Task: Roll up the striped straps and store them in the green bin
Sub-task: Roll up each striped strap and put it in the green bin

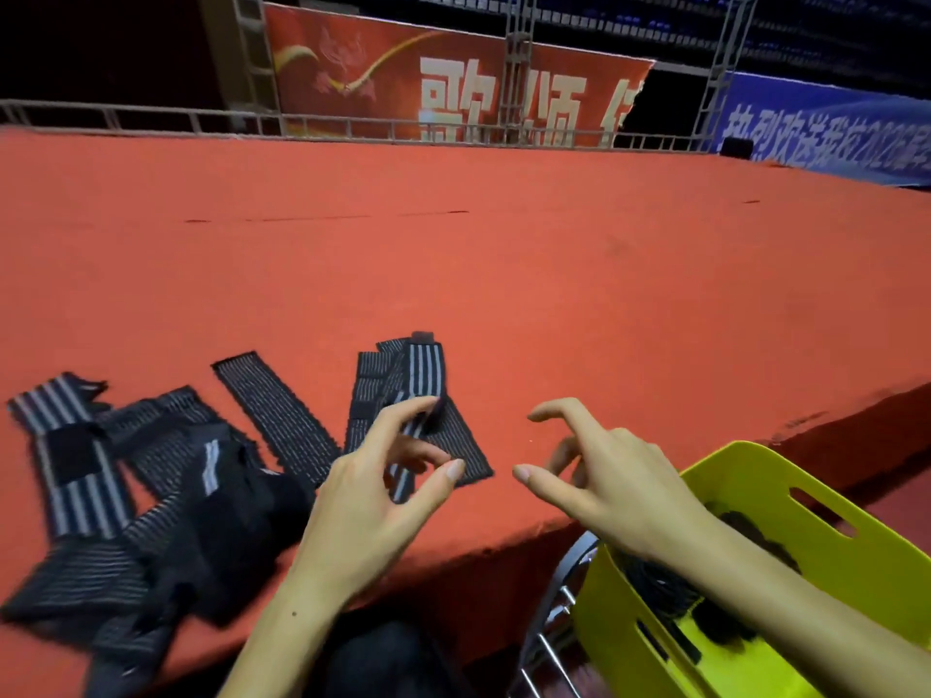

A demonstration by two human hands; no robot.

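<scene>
Striped strap [420,390] lies lengthwise, pointing away.

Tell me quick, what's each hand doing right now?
Left hand: open, fingers over a striped strap, holding nothing.
Right hand: open, empty.

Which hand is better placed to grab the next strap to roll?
Left. The left hand hovers directly over the nearest striped strap; the right hand is above bare red carpet beside the green bin.

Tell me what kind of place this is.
Probably an event stage in an arena or hall: a raised platform with red carpet, metal truss holding a red banner, and a blue banner behind.
</scene>
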